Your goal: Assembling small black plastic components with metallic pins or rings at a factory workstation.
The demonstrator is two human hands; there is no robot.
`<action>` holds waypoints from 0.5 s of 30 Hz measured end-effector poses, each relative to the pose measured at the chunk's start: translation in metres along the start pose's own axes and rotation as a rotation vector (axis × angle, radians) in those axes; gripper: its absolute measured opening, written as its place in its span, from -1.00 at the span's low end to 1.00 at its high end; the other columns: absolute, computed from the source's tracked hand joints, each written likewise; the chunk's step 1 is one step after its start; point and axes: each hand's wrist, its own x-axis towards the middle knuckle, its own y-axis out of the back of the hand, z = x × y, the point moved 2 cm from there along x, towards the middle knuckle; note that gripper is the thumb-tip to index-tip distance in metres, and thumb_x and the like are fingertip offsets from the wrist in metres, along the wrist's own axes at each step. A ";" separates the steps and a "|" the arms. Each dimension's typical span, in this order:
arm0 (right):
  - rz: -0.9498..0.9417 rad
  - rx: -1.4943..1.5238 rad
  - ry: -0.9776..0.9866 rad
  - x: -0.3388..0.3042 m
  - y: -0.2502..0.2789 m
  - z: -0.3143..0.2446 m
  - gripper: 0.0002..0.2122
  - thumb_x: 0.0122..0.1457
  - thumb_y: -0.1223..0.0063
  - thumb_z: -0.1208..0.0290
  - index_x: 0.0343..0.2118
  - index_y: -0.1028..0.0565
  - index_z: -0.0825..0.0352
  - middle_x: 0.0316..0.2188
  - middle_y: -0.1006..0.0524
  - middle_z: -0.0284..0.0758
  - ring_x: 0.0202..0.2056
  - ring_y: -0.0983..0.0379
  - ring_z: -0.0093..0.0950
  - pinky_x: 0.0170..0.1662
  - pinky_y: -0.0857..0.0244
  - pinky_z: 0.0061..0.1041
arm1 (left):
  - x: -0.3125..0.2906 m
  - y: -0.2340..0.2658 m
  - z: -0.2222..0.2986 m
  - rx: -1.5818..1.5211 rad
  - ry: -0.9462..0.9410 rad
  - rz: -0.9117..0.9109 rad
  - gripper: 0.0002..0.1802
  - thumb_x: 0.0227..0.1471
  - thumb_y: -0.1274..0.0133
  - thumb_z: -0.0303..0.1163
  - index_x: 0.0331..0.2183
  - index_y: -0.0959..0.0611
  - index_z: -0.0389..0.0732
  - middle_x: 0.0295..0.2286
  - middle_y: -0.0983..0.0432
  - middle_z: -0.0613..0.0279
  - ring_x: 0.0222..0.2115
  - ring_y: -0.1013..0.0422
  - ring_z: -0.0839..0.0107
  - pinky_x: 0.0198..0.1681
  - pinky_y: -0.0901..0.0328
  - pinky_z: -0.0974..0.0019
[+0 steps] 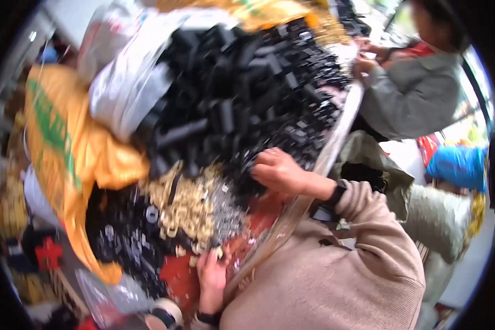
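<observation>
My left hand (212, 273) is low at the table's near edge, its fingers closed around a small cream plastic piece (220, 252). Just beyond it spreads a heap of cream ring-like and clip-like pieces (190, 206). My right hand (278, 171) is curled with its fingertips turned down over the edge of a pile of small black plastic parts (297, 137); whatever it grips is hidden. Small clear or silvery pieces (225, 212) lie between my hands. Larger black tube-like blocks (220, 82) are heaped farther back.
The table's red surface (179, 278) shows near my left hand. A yellow woven sack (55, 121) and a white plastic bag (126, 93) border the heap at left. A co-worker (418, 82) works at the far right. Sacks (443, 217) stand at right, behind my elbow.
</observation>
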 end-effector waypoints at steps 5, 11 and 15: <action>-0.134 0.007 0.062 -0.019 -0.010 -0.021 -0.89 -0.20 -0.01 0.45 -0.56 -0.34 0.24 -0.56 -0.27 -0.38 -0.51 -0.22 -0.41 -0.43 -0.09 -0.46 | 0.007 -0.006 0.005 -0.004 0.104 -0.008 -0.78 -0.01 0.12 -0.37 -0.35 -0.45 -0.32 -0.42 -0.43 0.09 -0.46 -0.38 0.41 -0.45 -0.29 0.50; -0.052 -0.010 0.012 -0.003 -0.023 -0.037 -0.84 -0.19 -0.02 0.43 -0.46 -0.39 0.25 -0.48 -0.29 -0.38 -0.47 -0.22 -0.43 -0.39 -0.08 -0.48 | 0.003 0.001 0.003 -0.087 0.136 -0.038 -0.79 -0.04 0.07 -0.41 -0.33 -0.47 -0.33 -0.42 -0.46 0.10 -0.47 -0.41 0.42 -0.43 -0.32 0.53; -0.058 -0.098 0.063 0.015 -0.027 -0.041 -0.76 -0.23 -0.08 0.48 -0.40 -0.41 0.28 -0.43 -0.31 -0.36 -0.43 -0.24 -0.42 -0.35 -0.10 -0.47 | 0.002 0.000 0.002 -0.109 0.138 -0.053 -0.78 -0.04 0.06 -0.40 -0.33 -0.47 -0.32 -0.42 -0.46 0.10 -0.47 -0.41 0.43 -0.43 -0.33 0.53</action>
